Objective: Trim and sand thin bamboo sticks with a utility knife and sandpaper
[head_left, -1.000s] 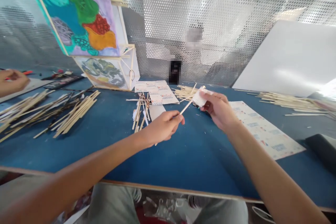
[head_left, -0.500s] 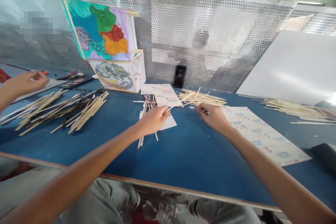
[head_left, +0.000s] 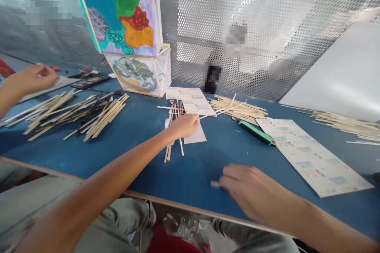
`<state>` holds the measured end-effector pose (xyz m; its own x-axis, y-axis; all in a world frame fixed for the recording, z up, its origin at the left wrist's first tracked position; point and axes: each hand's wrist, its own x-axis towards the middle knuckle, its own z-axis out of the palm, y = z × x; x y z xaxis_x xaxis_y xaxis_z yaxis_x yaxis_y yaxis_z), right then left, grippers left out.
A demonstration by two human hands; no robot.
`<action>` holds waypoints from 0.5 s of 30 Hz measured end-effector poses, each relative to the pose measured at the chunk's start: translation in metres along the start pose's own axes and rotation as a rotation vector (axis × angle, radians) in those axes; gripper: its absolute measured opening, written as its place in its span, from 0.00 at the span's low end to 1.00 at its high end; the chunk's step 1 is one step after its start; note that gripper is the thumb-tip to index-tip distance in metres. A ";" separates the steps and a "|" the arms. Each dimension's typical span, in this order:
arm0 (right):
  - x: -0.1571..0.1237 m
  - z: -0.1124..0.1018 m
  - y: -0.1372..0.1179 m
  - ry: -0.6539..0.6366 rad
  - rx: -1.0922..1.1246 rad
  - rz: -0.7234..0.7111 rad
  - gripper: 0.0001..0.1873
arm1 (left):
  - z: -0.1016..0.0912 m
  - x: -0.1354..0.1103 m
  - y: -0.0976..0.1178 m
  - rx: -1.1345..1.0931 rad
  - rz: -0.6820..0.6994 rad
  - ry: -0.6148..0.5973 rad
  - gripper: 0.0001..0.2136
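Observation:
My left hand (head_left: 184,125) is closed around a thin wooden stick (head_left: 215,112) that points right, over a small pile of sticks (head_left: 172,128) and a white paper scrap (head_left: 195,136) on the blue table (head_left: 142,154). My right hand (head_left: 251,191) is low near the table's front edge, blurred by motion, with its fingers pinched on a small white bit (head_left: 215,184). A green-handled cutter (head_left: 255,133) lies on the table between a heap of sticks (head_left: 239,110) and a printed sheet (head_left: 308,154).
A painted box kite (head_left: 130,35) stands at the back by a perforated metal screen. A large stick pile (head_left: 71,112) lies at left, another (head_left: 344,122) at far right. Another person's hand (head_left: 31,79) is at the left. A white board (head_left: 338,75) leans at right.
My right hand has pulled back from the stick heap to the front edge, and the green cutter now lies bare on the table. My left hand has stayed over the small pile with its stick.

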<state>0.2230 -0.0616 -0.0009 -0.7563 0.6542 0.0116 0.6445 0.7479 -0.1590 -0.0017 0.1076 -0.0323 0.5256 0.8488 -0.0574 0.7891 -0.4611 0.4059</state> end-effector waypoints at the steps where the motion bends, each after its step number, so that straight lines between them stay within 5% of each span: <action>1: -0.003 -0.005 -0.003 -0.052 -0.002 -0.011 0.13 | 0.000 -0.002 -0.001 0.009 0.004 -0.004 0.17; 5: 0.027 -0.018 0.046 0.109 -0.262 0.244 0.16 | 0.000 -0.008 -0.001 0.055 0.031 0.003 0.17; 9: 0.045 -0.003 0.077 0.073 -0.249 0.215 0.21 | 0.002 -0.013 0.001 0.105 0.079 0.030 0.17; 15: -0.045 0.040 -0.035 0.197 -0.271 -0.062 0.25 | 0.001 -0.014 0.004 0.147 0.131 0.047 0.16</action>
<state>0.2300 -0.1215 -0.0353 -0.7756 0.5960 0.2077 0.6246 0.7723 0.1162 -0.0056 0.0940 -0.0309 0.6139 0.7887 0.0316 0.7548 -0.5982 0.2691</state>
